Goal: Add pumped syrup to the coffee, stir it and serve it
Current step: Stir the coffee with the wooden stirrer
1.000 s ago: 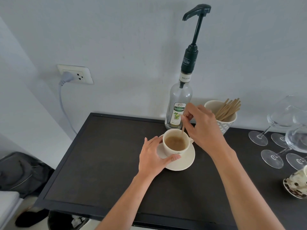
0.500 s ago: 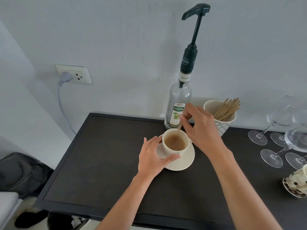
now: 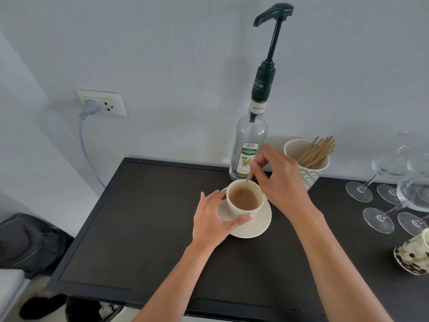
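A cream cup [image 3: 234, 211] of light brown coffee stands on a cream saucer [image 3: 257, 226] in the middle of the black table [image 3: 144, 219]. My left hand [image 3: 214, 220] wraps the cup's left side and rests on the saucer. My right hand [image 3: 282, 180] pinches a thin wooden stir stick [image 3: 248, 176] whose lower end dips into the coffee at the cup's far rim. Just behind the cup stands the clear syrup bottle [image 3: 251, 140] with its tall dark pump head [image 3: 274, 13] raised.
A patterned cup of wooden stir sticks [image 3: 311, 161] stands right of the bottle. Several wine glasses [image 3: 394, 180] fill the right side. A spotted cup [image 3: 413, 256] is at the right edge. A wall socket with a grey plug [image 3: 102, 104] is on the left wall.
The stick has swung from the cup's right side to its far rim as my right hand circles. My left hand and the cup stay put.
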